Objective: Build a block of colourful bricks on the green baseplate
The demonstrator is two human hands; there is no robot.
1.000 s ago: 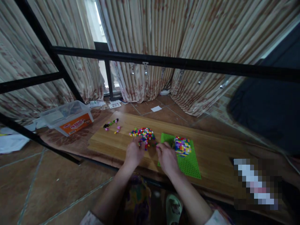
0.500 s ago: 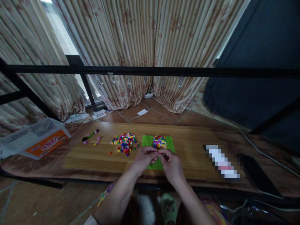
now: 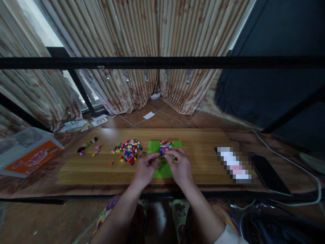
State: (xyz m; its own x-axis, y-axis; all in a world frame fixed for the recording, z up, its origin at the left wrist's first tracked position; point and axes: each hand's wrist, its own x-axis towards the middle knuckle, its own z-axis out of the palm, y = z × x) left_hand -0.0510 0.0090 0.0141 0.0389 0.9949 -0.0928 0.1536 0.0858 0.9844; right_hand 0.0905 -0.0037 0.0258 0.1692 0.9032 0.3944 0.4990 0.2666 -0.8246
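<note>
Dim indoor light overall. Main source was the window point(image 3: 38, 23) at upper left, blown out to white beside the curtains point(image 3: 127, 51). Light on the surface point(image 3: 83, 173) was flat, with only faint, soft shadows under the left hand point(image 3: 145, 171) and right hand point(image 3: 180, 167). Wide-lens stretching showed toward the frame edges. Lower corners fell dark. One pixelated patch point(image 3: 233, 164) at right hid detail.

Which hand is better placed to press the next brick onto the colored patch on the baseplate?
Probably the right hand: its fingertips reach the edge of the brick patch on the green baseplate. The left hand sits farther off, nearer the loose brick pile.
</note>
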